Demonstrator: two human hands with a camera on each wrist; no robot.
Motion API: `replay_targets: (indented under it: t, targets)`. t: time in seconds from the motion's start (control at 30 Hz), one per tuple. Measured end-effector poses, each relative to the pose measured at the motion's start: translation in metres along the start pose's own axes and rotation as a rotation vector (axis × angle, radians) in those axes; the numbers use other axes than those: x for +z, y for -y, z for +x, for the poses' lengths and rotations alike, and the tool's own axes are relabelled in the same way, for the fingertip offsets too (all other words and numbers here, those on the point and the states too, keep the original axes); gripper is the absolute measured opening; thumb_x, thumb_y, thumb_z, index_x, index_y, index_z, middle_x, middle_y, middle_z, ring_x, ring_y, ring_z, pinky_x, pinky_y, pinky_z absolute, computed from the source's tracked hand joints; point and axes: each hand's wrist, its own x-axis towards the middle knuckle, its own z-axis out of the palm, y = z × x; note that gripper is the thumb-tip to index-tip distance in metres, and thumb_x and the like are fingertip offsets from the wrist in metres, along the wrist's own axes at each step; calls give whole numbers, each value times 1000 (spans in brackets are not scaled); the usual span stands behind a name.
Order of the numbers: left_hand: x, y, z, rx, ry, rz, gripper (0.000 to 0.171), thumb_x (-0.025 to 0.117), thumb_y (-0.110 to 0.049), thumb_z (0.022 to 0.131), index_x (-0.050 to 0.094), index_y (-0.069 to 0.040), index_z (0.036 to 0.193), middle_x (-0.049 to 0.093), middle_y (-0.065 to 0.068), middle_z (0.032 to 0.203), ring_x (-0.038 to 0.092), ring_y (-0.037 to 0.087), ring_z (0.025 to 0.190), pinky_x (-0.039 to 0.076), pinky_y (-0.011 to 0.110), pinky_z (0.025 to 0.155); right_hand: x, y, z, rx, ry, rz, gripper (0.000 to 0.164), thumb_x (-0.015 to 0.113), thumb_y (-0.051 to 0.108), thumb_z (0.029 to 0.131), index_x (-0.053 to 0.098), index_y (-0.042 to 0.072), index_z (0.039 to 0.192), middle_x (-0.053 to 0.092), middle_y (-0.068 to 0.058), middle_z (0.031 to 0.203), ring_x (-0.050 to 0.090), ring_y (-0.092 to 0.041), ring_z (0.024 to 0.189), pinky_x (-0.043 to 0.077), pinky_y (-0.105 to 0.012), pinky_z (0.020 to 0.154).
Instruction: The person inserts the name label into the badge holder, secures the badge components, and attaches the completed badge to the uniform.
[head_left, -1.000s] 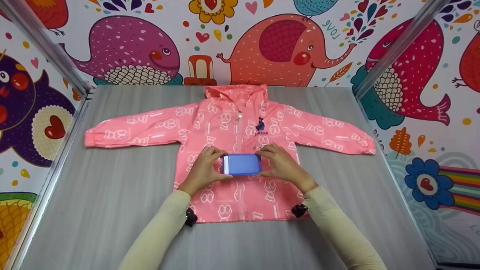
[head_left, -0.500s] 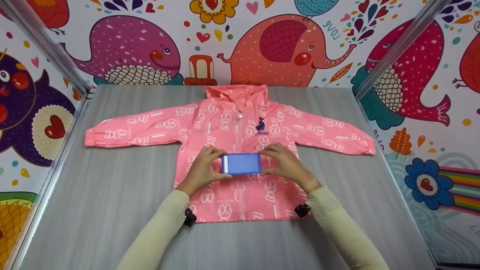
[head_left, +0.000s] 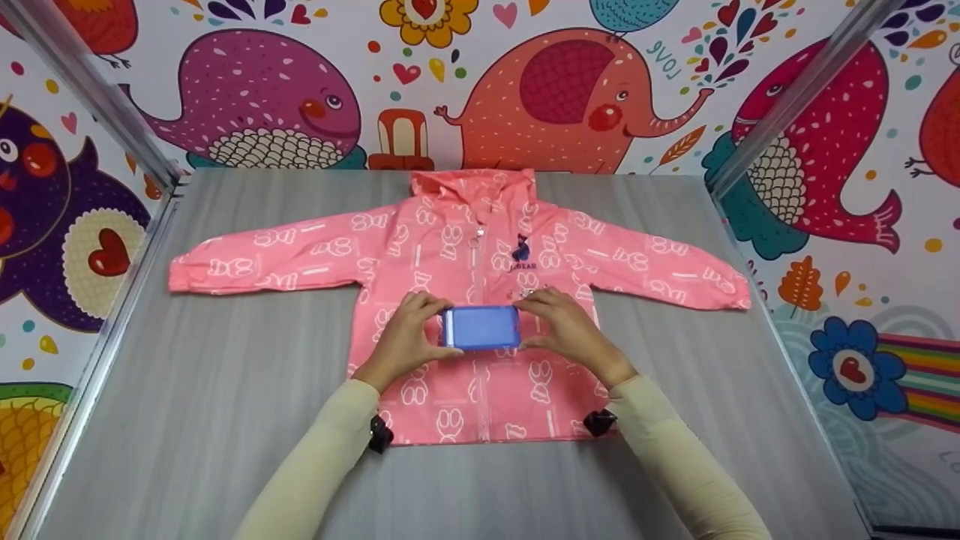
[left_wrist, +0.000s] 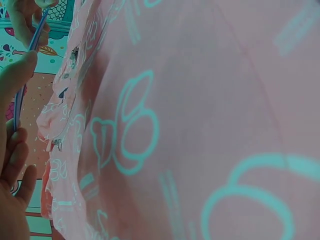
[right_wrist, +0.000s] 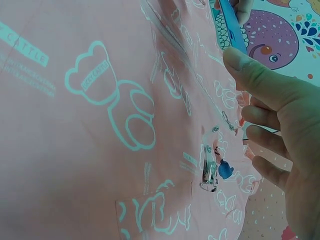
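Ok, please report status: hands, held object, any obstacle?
Left hand, right hand: gripping flat, blue, rectangular object, one end each. Held above pink, white-printed fabric jacket. No obstacle visible.

Grey table [head_left: 247, 390]; white walls [head_left: 424, 101], bright cartoon animals [head_left: 555, 142].

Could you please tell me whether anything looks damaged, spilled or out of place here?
Nothing stands out. The pink jacket lies front up on the table, sleeves spread, with no visible stain or tear. The left hand and right hand hold a flat blue object over it, hiding part of its front.
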Motion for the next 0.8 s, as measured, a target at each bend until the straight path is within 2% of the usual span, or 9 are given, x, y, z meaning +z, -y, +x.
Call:
replay_targets:
  t: [0.3, 0.67, 0.8]
  targets:
    - [-1, -1, 0, -1, -12, 4, 73, 96, -32, 58, 67, -10, 121, 62, 6, 112, 52, 22, 106, 51, 43, 94, 1, 2, 1, 2, 13, -28, 69, 86, 35, 71, 64, 12, 131, 65, -8, 131, 58, -27, 125, 33, -48, 119]
    - [1, 0, 0, 7, 0, 2, 73, 95, -32, 59, 67, -8, 123, 62, 8, 111, 52, 24, 106, 51, 44, 95, 2, 5, 3, 21, 31, -2, 66, 85, 34, 73, 64, 12, 131, 64, -9, 133, 57, -28, 126, 37, -49, 116]
    - [1, 0, 0, 11, 2, 5, 73, 95, -32, 60, 67, -8, 123, 62, 7, 111, 52, 23, 106, 51, 43, 95, 3, 6, 4, 3, 22, -3, 66, 85, 33, 73, 64, 10, 130, 64, -10, 132, 58, -28, 125, 38, -49, 115]
